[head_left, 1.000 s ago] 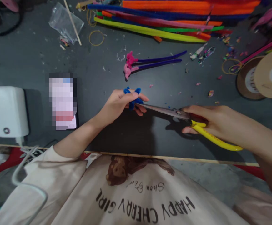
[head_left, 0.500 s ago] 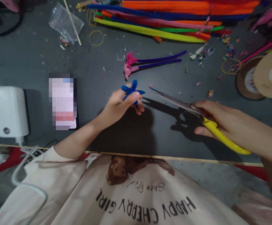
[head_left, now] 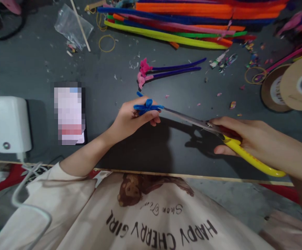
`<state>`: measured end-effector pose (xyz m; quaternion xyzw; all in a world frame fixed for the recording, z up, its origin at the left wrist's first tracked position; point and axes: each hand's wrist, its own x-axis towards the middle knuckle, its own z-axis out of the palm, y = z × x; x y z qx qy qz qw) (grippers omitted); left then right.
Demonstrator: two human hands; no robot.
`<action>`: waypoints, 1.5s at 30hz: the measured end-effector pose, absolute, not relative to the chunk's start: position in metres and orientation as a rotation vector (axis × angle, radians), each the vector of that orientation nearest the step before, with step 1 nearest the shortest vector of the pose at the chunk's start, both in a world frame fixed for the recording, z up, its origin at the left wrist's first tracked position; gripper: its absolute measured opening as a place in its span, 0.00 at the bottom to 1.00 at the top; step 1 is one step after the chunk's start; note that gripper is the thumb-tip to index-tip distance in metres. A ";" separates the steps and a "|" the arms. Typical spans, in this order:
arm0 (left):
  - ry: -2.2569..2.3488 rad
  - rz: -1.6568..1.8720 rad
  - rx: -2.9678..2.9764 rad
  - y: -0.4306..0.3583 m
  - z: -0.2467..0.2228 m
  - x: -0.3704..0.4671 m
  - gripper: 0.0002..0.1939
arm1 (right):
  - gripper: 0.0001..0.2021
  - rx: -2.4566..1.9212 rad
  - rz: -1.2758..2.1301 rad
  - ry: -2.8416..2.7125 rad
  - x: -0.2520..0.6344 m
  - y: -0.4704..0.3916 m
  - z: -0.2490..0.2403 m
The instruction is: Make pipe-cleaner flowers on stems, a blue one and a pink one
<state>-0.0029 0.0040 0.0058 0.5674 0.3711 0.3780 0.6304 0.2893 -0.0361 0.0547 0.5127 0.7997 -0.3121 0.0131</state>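
Between the thumb and fingers of my left hand (head_left: pixel 135 116) is a blue pipe cleaner flower (head_left: pixel 148 107) with several looped petals. My right hand (head_left: pixel 247 135) grips scissors (head_left: pixel 234 144) by their yellow handle. The blade tips reach the right-hand petal of the blue flower, and the blades look nearly together. Just beyond my left hand lie two small pipe cleaner flowers, one hot pink (head_left: pixel 145 65) and one light pink (head_left: pixel 141 79), each on a dark purple stem.
Bundled pipe cleaners (head_left: pixel 182 21) in many colours lie along the back. A phone (head_left: pixel 70 114) and a white power bank (head_left: pixel 10 124) with a cable are at left. Ribbon spools (head_left: pixel 294 83) stand at right. Scraps, a rubber band (head_left: pixel 107 43) and a plastic bag (head_left: pixel 74 26) lie about.
The scissors have moved left and slightly down, from apart to touching the blue flower's petal. My left hand has turned the flower so it faces more edge-on.
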 end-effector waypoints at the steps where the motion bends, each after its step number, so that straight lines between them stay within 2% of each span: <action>1: 0.844 0.865 1.310 0.004 0.006 -0.003 0.13 | 0.37 1.591 -0.982 2.492 0.289 -0.035 0.055; 15: 0.877 0.810 1.375 0.002 0.005 -0.005 0.13 | 0.38 1.600 -1.079 2.354 0.288 -0.029 0.060; 23: 0.905 0.765 1.383 0.003 0.007 -0.004 0.16 | 0.37 1.538 -1.015 2.492 0.288 -0.030 0.059; 30: 0.892 0.753 1.336 0.003 0.008 -0.003 0.12 | 0.35 1.498 -0.930 2.562 0.290 -0.029 0.056; 34: 0.938 0.720 1.281 0.004 0.011 -0.002 0.08 | 0.34 1.571 -0.739 2.606 0.294 -0.031 0.053; 39: 1.081 0.696 1.242 0.007 0.013 -0.001 0.11 | 0.42 1.656 -0.335 2.444 0.295 -0.033 0.049; 43: 1.106 0.799 1.152 0.008 0.012 0.000 0.08 | 0.39 1.648 -0.150 2.345 0.294 -0.035 0.048; 45: 1.076 0.797 1.096 0.008 0.012 0.001 0.11 | 0.40 1.704 -0.116 2.368 0.294 -0.036 0.048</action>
